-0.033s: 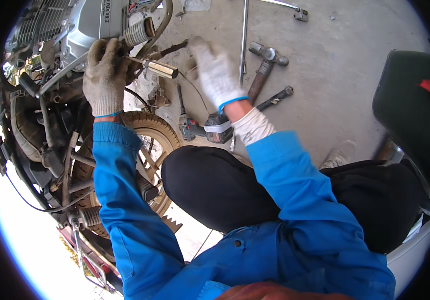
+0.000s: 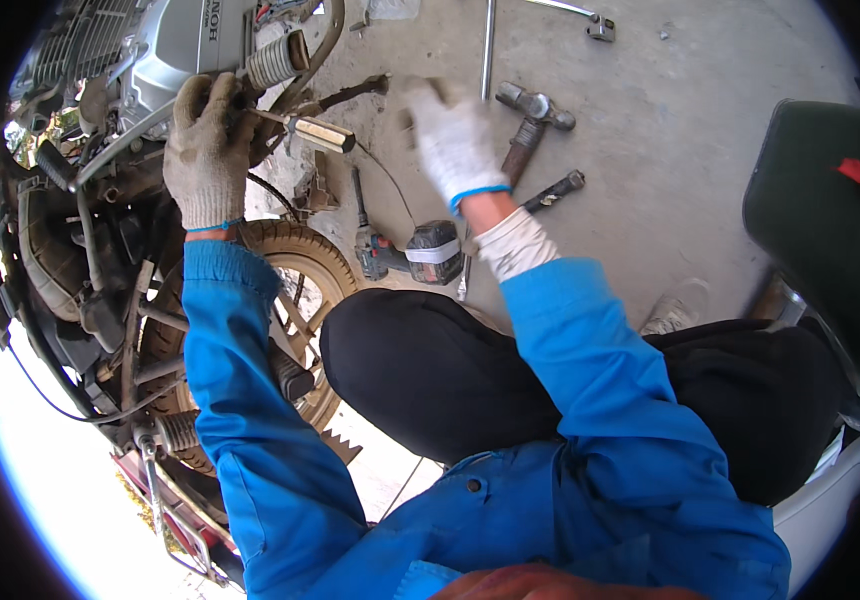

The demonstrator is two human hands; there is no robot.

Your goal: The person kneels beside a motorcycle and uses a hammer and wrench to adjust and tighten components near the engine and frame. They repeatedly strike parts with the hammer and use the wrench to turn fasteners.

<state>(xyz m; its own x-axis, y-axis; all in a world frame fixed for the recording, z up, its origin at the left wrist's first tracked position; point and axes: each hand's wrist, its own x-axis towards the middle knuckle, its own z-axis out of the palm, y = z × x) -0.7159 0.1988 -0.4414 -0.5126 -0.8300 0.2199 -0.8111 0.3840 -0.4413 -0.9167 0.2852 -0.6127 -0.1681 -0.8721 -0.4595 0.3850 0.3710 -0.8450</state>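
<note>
My left hand (image 2: 208, 150), in a soiled knit glove, is closed beside the grey motorcycle engine (image 2: 182, 45). At its fingers is the thin shaft of a screwdriver (image 2: 320, 133), whose pale, dark-striped handle points right; the shaft's tip is hidden behind the hand. My right hand (image 2: 453, 140), in a whiter glove, is in the air over the floor, apart from the screwdriver. Motion smears its fingers, and I see nothing clearly in it. A dark foot lever (image 2: 350, 92) juts out from the motorcycle between the two hands.
On the concrete floor lie a hammer (image 2: 528, 125), a dark bar-like tool (image 2: 560, 188), a cordless power tool (image 2: 375, 255) and a long metal bar (image 2: 488, 50). The rear wheel (image 2: 320, 265) is beside my left forearm. A dark green seat-like panel (image 2: 820, 200) stands at right.
My right hand has moved right, farther from the screwdriver and the foot lever. My left hand and the screwdriver have stayed nearly in place.
</note>
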